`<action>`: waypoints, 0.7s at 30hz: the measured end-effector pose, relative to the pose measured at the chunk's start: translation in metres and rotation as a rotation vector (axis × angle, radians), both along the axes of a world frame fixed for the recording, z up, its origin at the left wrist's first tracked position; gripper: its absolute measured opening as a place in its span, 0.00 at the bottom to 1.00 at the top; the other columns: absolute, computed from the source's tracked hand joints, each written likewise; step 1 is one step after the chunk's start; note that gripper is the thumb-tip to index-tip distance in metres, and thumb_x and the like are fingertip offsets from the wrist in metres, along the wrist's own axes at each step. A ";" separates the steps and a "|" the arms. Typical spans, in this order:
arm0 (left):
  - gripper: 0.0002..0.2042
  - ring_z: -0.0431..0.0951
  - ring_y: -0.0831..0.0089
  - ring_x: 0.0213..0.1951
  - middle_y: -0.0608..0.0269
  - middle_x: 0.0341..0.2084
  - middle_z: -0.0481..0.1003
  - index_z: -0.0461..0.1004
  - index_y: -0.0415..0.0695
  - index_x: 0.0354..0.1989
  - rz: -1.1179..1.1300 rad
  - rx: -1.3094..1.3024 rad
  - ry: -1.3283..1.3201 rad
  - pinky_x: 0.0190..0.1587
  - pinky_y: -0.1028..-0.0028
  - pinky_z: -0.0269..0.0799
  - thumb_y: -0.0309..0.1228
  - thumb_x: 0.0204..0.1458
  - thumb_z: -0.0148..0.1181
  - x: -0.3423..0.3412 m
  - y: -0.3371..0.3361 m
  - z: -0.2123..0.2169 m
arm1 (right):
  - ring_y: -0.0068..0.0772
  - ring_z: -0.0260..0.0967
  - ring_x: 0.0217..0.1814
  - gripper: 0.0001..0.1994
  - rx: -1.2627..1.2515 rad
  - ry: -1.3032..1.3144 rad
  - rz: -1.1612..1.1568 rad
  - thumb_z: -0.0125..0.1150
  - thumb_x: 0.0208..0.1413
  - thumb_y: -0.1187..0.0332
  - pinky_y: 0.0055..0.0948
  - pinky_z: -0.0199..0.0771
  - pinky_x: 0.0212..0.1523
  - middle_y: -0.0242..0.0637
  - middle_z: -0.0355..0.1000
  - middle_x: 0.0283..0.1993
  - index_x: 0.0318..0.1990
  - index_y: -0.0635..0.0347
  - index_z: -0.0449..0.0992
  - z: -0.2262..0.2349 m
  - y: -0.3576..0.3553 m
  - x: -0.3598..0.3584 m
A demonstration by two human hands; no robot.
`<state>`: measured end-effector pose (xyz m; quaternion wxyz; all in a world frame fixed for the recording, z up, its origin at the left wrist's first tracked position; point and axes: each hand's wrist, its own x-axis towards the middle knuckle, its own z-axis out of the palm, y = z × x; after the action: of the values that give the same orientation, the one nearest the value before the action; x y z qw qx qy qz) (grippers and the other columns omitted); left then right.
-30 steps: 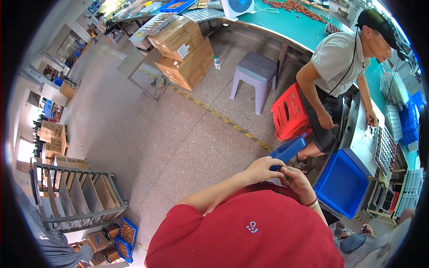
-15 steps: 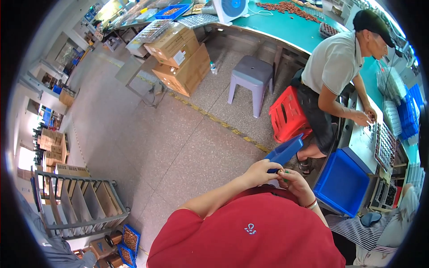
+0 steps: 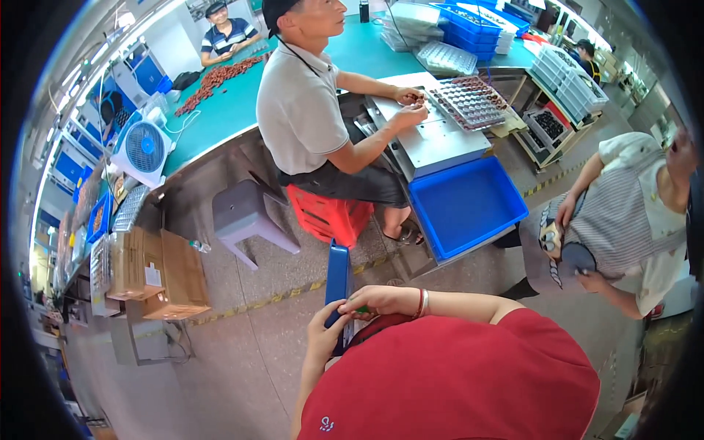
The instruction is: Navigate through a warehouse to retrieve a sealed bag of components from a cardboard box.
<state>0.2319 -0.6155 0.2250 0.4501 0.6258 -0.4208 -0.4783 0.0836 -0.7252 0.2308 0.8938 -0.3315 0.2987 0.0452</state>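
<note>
The left hand (image 3: 321, 331) is closed on the edge of a blue bin (image 3: 336, 273), which stands upright before the red shirt (image 3: 447, 374); the right hand (image 3: 385, 298), fingertips meeting the left's, curls round a small green thing (image 3: 362, 310), mostly hidden; beyond, a co-worker (image 3: 301, 110) sits on a red stool (image 3: 326, 213) near a wide blue tray (image 3: 466, 209)

The green table (image 3: 224, 121) bears a heap of reddish-brown parts (image 3: 220, 81), a white-and-blue fan (image 3: 144, 150), stacked blue crates (image 3: 469, 38) and clear plastic trays (image 3: 447, 59). On the speckled grey floor (image 3: 235, 359), crossed by a yellow-and-black strip (image 3: 256, 303), stand 2 seats: a purple-grey stool (image 3: 242, 209) and a red plastic stool (image 3: 330, 213). Near the purple-grey stool, the floor carries a clear bottle (image 3: 199, 246) and the lower of 2 cardboard boxes (image 3: 183, 275). On the right, a rack (image 3: 543, 156) holds white crates (image 3: 568, 81) above a crate of black parts (image 3: 548, 126).
</note>
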 end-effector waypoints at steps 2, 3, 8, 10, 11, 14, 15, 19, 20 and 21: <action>0.14 0.72 0.71 0.40 0.58 0.34 0.74 0.73 0.42 0.40 -0.023 0.002 -0.026 0.43 0.75 0.65 0.28 0.43 0.60 0.000 -0.001 0.001 | 0.14 0.59 0.24 0.09 0.001 -0.007 0.003 0.59 0.48 0.61 0.15 0.55 0.24 0.24 0.65 0.21 0.24 0.56 0.73 0.003 0.000 -0.002; 0.13 0.73 0.70 0.39 0.58 0.34 0.74 0.73 0.42 0.38 -0.032 -0.003 -0.034 0.42 0.74 0.65 0.28 0.42 0.61 0.001 -0.001 -0.002 | 0.14 0.59 0.24 0.09 0.013 0.015 -0.012 0.59 0.49 0.62 0.14 0.55 0.24 0.25 0.66 0.23 0.27 0.59 0.73 0.003 0.000 -0.002; 0.12 0.73 0.70 0.37 0.58 0.33 0.74 0.74 0.43 0.38 -0.027 0.008 -0.065 0.41 0.74 0.66 0.28 0.42 0.61 0.003 0.000 -0.007 | 0.13 0.61 0.26 0.09 0.021 -0.005 0.007 0.58 0.49 0.64 0.13 0.56 0.25 0.26 0.67 0.26 0.32 0.61 0.73 0.000 -0.001 -0.003; 0.12 0.73 0.70 0.37 0.58 0.32 0.74 0.74 0.44 0.37 -0.023 -0.001 -0.077 0.40 0.74 0.66 0.28 0.41 0.61 0.003 0.001 -0.008 | 0.13 0.61 0.27 0.09 0.031 -0.006 0.002 0.59 0.49 0.65 0.13 0.57 0.25 0.26 0.68 0.26 0.32 0.62 0.73 -0.001 -0.001 -0.002; 0.13 0.73 0.70 0.36 0.59 0.32 0.74 0.74 0.44 0.37 -0.024 0.002 -0.070 0.40 0.75 0.66 0.27 0.41 0.62 0.003 0.000 -0.008 | 0.13 0.61 0.27 0.09 0.033 -0.007 0.005 0.59 0.49 0.65 0.13 0.57 0.25 0.26 0.68 0.26 0.32 0.62 0.73 -0.001 -0.001 -0.002; 0.13 0.73 0.71 0.36 0.59 0.32 0.74 0.74 0.44 0.37 -0.037 0.006 -0.065 0.39 0.75 0.66 0.27 0.41 0.62 0.004 -0.002 -0.006 | 0.13 0.62 0.27 0.09 0.007 0.007 0.012 0.59 0.48 0.63 0.12 0.58 0.25 0.26 0.68 0.26 0.30 0.59 0.73 -0.002 -0.002 -0.001; 0.13 0.73 0.71 0.36 0.59 0.32 0.74 0.74 0.44 0.38 -0.051 0.004 -0.068 0.39 0.76 0.66 0.27 0.41 0.62 0.004 -0.002 -0.006 | 0.13 0.63 0.27 0.09 0.009 0.008 0.020 0.59 0.48 0.63 0.12 0.58 0.25 0.26 0.69 0.27 0.31 0.59 0.73 -0.003 -0.003 -0.002; 0.12 0.73 0.73 0.37 0.60 0.32 0.74 0.74 0.44 0.38 -0.031 0.011 -0.006 0.40 0.76 0.66 0.27 0.42 0.61 0.000 -0.003 0.003 | 0.13 0.59 0.24 0.09 0.025 0.050 0.007 0.60 0.48 0.66 0.12 0.55 0.22 0.26 0.67 0.24 0.31 0.62 0.73 0.004 -0.005 0.001; 0.12 0.72 0.73 0.37 0.60 0.33 0.74 0.73 0.43 0.38 -0.016 0.024 0.000 0.40 0.76 0.66 0.27 0.42 0.61 -0.002 -0.004 0.008 | 0.13 0.59 0.24 0.09 0.027 0.051 0.008 0.60 0.48 0.66 0.12 0.55 0.22 0.26 0.67 0.24 0.31 0.62 0.73 0.003 -0.005 0.001; 0.12 0.72 0.74 0.37 0.60 0.33 0.74 0.73 0.43 0.38 -0.002 0.037 0.006 0.40 0.76 0.66 0.27 0.42 0.61 -0.002 -0.004 0.010 | 0.13 0.59 0.24 0.08 0.022 0.061 0.004 0.60 0.48 0.66 0.12 0.55 0.22 0.26 0.67 0.24 0.31 0.62 0.73 0.002 -0.005 0.000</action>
<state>0.2295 -0.6194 0.2346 0.4391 0.6324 -0.4111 -0.4882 0.0839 -0.7307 0.2326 0.8878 -0.3208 0.3246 0.0602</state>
